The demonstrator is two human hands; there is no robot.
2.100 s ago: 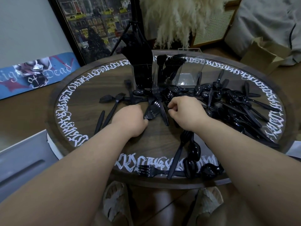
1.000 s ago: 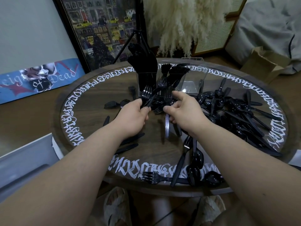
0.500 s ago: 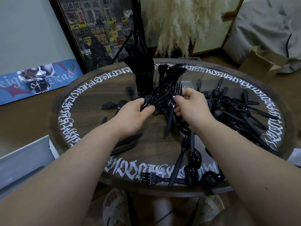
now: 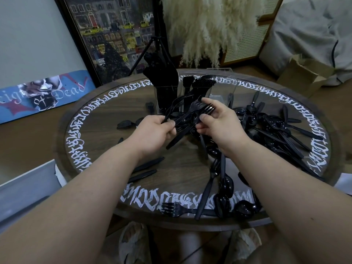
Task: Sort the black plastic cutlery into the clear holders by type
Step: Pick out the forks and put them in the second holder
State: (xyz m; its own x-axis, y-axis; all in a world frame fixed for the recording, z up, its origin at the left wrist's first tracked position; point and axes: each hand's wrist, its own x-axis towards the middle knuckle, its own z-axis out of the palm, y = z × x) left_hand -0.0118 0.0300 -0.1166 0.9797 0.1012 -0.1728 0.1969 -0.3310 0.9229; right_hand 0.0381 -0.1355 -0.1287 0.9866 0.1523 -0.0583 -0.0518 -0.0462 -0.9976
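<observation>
Forks gathered in both hands above the round table.

The left hand (image 4: pixel 154 130) grips a bundle of forks (image 4: pixel 187 116) by the handles; the right hand (image 4: pixel 217 122) pinches the tine ends, thumb on top, squaring them up. The forks are probably light, stiff and slick, and thin tines may snap if bent, so hold at the handles and keep the bundle aligned. The clear holders (image 4: pixel 222 90) stand just beyond the hands at the far side of the table (image 4: pixel 106 103); the left one is packed, the middle partly filled, the right looks empty. Loose spoons (image 4: pixel 274 128) lie to the right. Compared with half a second ago, the right hand has shifted from the fork necks up to the tines, and the bundle sits flatter.
</observation>
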